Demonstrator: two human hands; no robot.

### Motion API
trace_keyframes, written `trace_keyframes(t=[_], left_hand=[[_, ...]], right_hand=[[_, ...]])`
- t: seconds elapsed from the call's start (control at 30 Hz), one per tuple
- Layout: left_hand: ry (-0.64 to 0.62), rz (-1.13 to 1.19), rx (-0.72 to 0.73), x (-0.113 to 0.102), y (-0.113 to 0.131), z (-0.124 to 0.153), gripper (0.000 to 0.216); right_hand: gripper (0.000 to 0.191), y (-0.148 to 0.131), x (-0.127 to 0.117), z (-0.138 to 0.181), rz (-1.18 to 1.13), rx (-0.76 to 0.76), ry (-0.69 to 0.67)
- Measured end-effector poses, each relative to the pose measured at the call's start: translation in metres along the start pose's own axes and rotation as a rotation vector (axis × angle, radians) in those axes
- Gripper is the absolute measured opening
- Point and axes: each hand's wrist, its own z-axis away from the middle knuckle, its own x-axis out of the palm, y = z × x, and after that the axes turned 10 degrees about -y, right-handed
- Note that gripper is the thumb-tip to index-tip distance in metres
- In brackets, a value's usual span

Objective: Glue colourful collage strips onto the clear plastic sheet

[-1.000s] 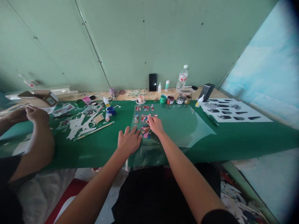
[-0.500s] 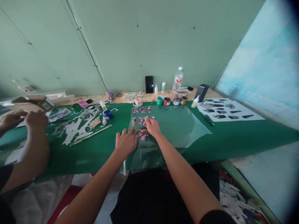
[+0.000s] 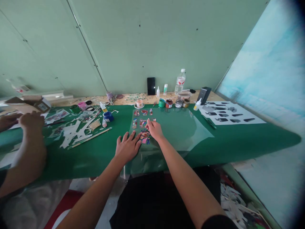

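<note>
Head: right hand (image 3: 154, 129) touches collage (image 3: 142, 123); bottle (image 3: 179, 82) label illegible.

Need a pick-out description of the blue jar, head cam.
On the green mat, go left from the clear sheet that the left hand touches, toward the white paper scraps. The blue jar stands at their right edge. It is the only dark blue pot; the other pots line up behind the sheet.

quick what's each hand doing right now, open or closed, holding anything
Left hand: open, palm flat on the clear sheet, holding nothing.
Right hand: fingertips down on the coloured pieces; a pinch cannot be told.
</note>
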Motion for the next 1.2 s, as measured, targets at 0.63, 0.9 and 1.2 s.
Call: trace_keyframes(t=[0.63, 0.9, 1.2], left_hand=[[0.115, -0.01, -0.144, -0.006, 0.002, 0.008, 0.057], [0.04, 0.027, 0.007, -0.001, 0.005, 0.006, 0.055], [0.034, 0.031, -0.295, -0.007, -0.02, 0.003, 0.068]], right_hand=[[0.064, 0.001, -0.002, 0.001, -0.028, -0.007, 0.007], [0.064, 0.0, -0.001, 0.001, -0.045, -0.007, 0.012], [0.062, 0.001, -0.001, 0.0, -0.066, 0.004, 0.014]])
